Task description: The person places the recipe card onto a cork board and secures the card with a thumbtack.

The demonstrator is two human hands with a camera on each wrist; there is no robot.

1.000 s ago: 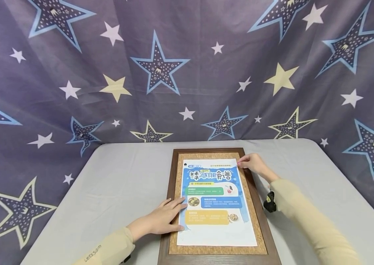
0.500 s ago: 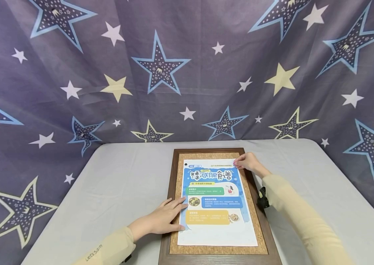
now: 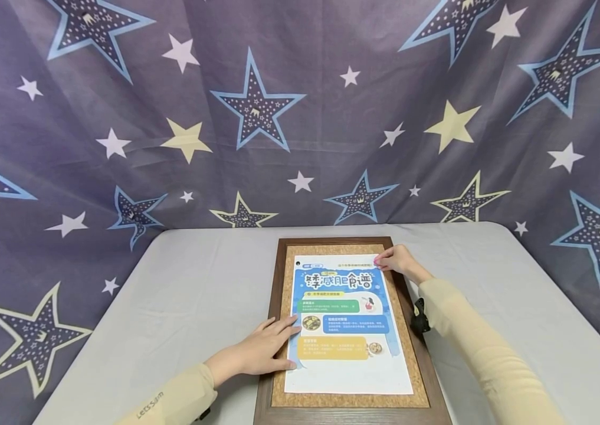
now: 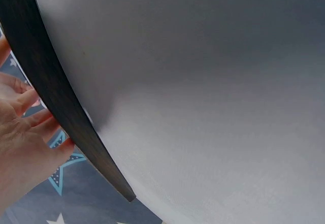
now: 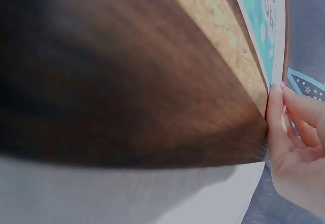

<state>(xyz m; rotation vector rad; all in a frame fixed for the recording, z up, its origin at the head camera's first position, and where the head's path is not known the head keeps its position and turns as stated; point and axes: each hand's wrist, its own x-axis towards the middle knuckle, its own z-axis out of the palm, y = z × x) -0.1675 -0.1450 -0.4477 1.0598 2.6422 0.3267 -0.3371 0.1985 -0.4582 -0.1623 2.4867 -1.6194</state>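
A printed poster with Chinese lettering and colored panels lies on a cork board in a dark brown wooden frame. A small black pin sits at its top left corner. At the top right corner, my right hand pinches a small pink push pin against the paper. My left hand lies with spread, straight fingers over the left side of the frame, fingertips on the poster's left edge. In the left wrist view, the frame's side covers part of the fingers.
The board rests on a table with a pale grey cloth. Behind it hangs a purple-grey curtain printed with stars. A black wrist device is at the right sleeve.
My right hand has moved slightly left from the poster's right edge onto its top right corner, bringing the pink push pin there. My left hand has stayed in place.
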